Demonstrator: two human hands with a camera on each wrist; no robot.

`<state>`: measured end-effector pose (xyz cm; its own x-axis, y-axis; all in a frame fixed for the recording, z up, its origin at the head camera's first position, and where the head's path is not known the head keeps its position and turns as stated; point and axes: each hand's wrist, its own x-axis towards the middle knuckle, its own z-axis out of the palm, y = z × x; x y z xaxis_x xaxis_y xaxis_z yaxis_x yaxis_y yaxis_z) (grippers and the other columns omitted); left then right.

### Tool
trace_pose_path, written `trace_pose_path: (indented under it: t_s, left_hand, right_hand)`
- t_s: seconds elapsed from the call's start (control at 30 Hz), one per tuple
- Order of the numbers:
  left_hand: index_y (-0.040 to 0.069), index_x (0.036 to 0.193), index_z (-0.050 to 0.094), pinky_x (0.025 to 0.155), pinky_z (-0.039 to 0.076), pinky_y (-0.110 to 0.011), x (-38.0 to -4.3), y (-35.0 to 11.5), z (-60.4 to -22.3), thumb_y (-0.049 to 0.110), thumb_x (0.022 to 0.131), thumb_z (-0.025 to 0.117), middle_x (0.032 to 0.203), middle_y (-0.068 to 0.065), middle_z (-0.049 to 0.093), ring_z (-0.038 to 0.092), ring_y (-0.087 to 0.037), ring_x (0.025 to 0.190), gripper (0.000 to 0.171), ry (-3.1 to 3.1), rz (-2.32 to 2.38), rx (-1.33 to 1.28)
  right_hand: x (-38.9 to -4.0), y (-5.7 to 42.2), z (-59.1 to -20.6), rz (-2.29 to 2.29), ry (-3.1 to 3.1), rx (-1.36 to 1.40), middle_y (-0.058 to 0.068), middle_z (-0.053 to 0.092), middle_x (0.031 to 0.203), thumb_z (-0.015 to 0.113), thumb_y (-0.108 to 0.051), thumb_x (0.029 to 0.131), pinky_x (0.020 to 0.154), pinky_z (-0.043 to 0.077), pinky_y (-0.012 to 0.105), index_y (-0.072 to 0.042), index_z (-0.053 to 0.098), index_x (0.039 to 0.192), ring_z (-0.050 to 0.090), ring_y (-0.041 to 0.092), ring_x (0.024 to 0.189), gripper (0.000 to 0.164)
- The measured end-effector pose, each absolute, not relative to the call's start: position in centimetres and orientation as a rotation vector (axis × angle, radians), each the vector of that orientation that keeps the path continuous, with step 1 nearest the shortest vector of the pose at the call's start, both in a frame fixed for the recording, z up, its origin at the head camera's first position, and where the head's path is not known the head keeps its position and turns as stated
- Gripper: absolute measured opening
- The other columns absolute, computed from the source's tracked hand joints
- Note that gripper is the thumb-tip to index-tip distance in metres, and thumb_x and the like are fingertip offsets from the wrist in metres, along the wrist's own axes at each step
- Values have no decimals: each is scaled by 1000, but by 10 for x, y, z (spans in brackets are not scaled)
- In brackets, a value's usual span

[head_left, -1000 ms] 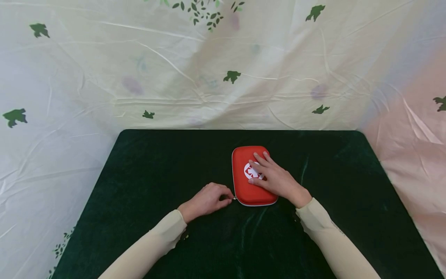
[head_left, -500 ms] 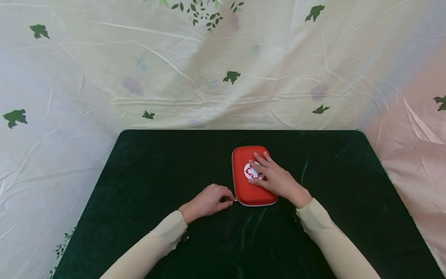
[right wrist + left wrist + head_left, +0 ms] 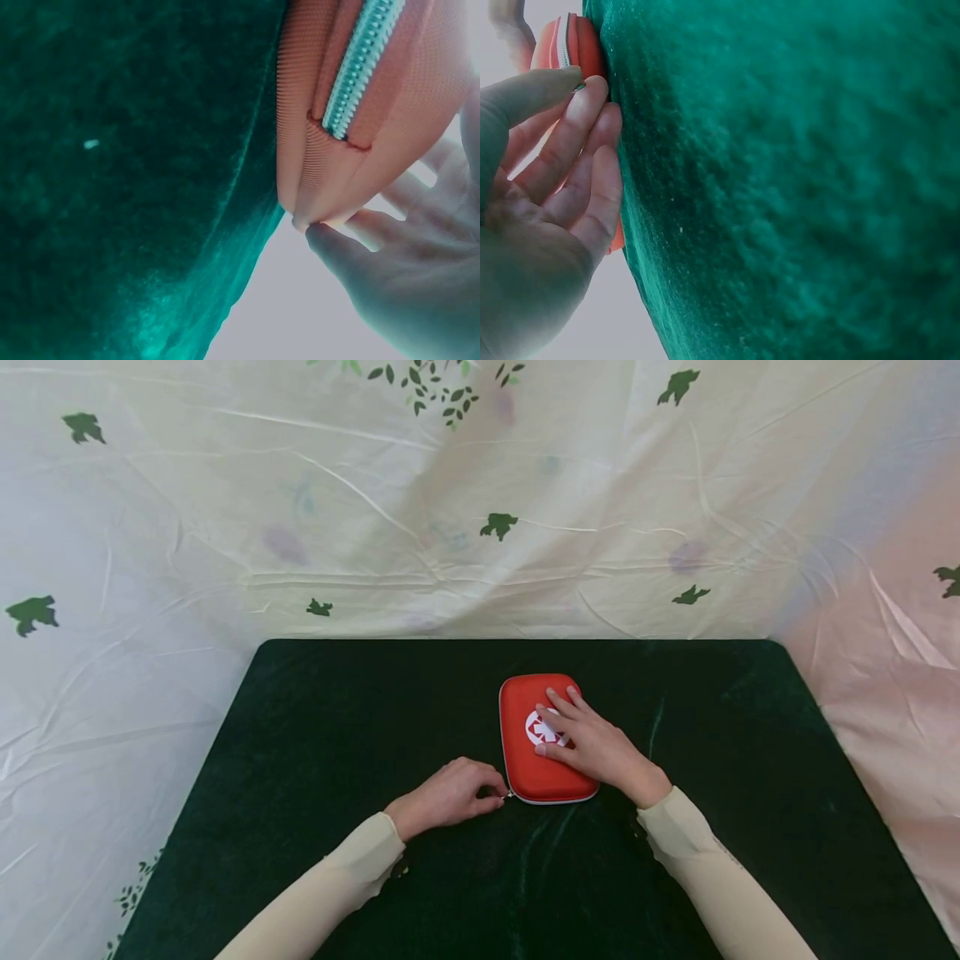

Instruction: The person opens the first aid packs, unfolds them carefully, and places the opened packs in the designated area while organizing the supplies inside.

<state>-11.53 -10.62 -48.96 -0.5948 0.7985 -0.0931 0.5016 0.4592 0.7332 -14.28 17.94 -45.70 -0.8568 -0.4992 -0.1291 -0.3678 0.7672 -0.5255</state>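
Note:
A red zippered first-aid case (image 3: 536, 777) with a white round emblem (image 3: 542, 727) lies flat on the dark green cloth. At its near left corner my left hand (image 3: 453, 793) pinches the small metal zipper pull (image 3: 508, 794) between thumb and forefinger. The left wrist view shows that thumb and fingertip together beside the case's pale zipper (image 3: 563, 45), mostly covering the pull. My right hand (image 3: 603, 747) rests on top of the case with fingers spread, partly over the emblem. In the right wrist view the stitched end of the zipper teeth (image 3: 352, 90) shows closed.
The green cloth (image 3: 360, 710) covers the whole table. Behind and at both sides hang pale curtains (image 3: 375, 527) printed with green birds and leaves, right up to the table's far edge.
My left hand has slid a little toward me and right with the zipper pull, round the case's near left corner. The right hand and the case have stayed put.

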Motion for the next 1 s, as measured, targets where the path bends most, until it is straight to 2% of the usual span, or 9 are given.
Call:
trace_pose_path:
  t_s: [0.13, 0.3, 0.47, 0.67, 0.83, 1.0]
  left_hand:
    - [18, 113, 73, 78, 55, -23, -117, -107, -493, 19, 99, 69, 104, 11, 71, 65, 2, 88, 15, 2293, 952, 1084]
    - [25, 111, 72, 73, 54, -22, -122, -109, -526, 23, 100, 68, 100, 16, 69, 63, 1, 81, 11, 2326, 1001, 1080]
    - [22, 106, 72, 73, 55, -22, -116, -105, -511, 20, 98, 70, 95, 16, 68, 61, 1, 77, 8, 2337, 1045, 1038]
    - [15, 105, 72, 74, 55, -22, -107, -100, -479, 15, 98, 70, 92, 12, 68, 61, -1, 75, 7, 2331, 1012, 992]
    - [16, 105, 72, 72, 55, -22, -109, -99, -481, 16, 99, 69, 91, 12, 69, 62, -1, 75, 6, 2349, 1011, 1023]
    - [17, 104, 72, 73, 54, -24, -112, -99, -488, 18, 100, 68, 93, 10, 69, 61, -3, 76, 6, 2390, 1021, 1057]
  right_hand:
    - [-142, 179, -458, -741, 2713, -680, 8, 23, 171, 69, -47, 97, 110, 38, 68, -21, 41, 160, 10, 40, 157, 74]
    - [-142, 180, -458, -801, 2745, -660, 10, 31, 168, 72, -45, 96, 112, 38, 64, -17, 49, 156, 18, 38, 156, 70]
    - [-151, 179, -454, -837, 2794, -601, 14, 36, 165, 73, -38, 96, 109, 41, 65, -11, 51, 153, 23, 39, 154, 67]
    - [-173, 178, -456, -826, 2787, -504, 14, 29, 168, 69, -40, 99, 111, 39, 64, -12, 40, 160, 27, 41, 151, 73]
    - [-187, 178, -459, -892, 2716, -423, 16, 26, 168, 69, -43, 97, 100, 50, 57, -15, 36, 162, 39, 41, 141, 78]
    - [-196, 180, -460, -942, 2665, -374, 17, 33, 163, 70, -46, 95, 97, 53, 53, -17, 37, 162, 43, 39, 133, 80]
